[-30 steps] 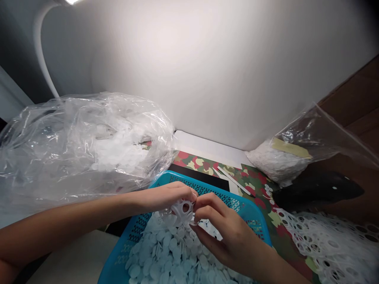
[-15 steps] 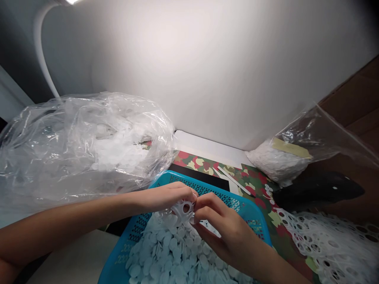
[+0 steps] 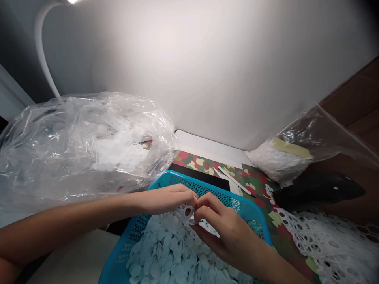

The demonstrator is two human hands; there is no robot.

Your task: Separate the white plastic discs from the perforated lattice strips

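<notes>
My left hand (image 3: 174, 197) is closed on a white perforated sheet (image 3: 184, 213) with round holes, bent below its fingers. Touching the right edge of that sheet, my right hand (image 3: 220, 227) pinches it between thumb and fingers, near a small white disc. Both hands are over a blue basket (image 3: 260, 221) that holds a heap of white round discs (image 3: 168, 252). The left fingertips are partly hidden behind the sheet and the other hand.
A large clear plastic bag (image 3: 74, 146) of white pieces lies at the left. At the right are a tied bag (image 3: 278, 161), a black object (image 3: 319, 191) and a pile of punched white sheets (image 3: 334, 240). White strips (image 3: 235, 181) lie behind the basket.
The perforated sheet has turned and bent slightly between my fingers. Both hands stay in nearly the same place over the basket.
</notes>
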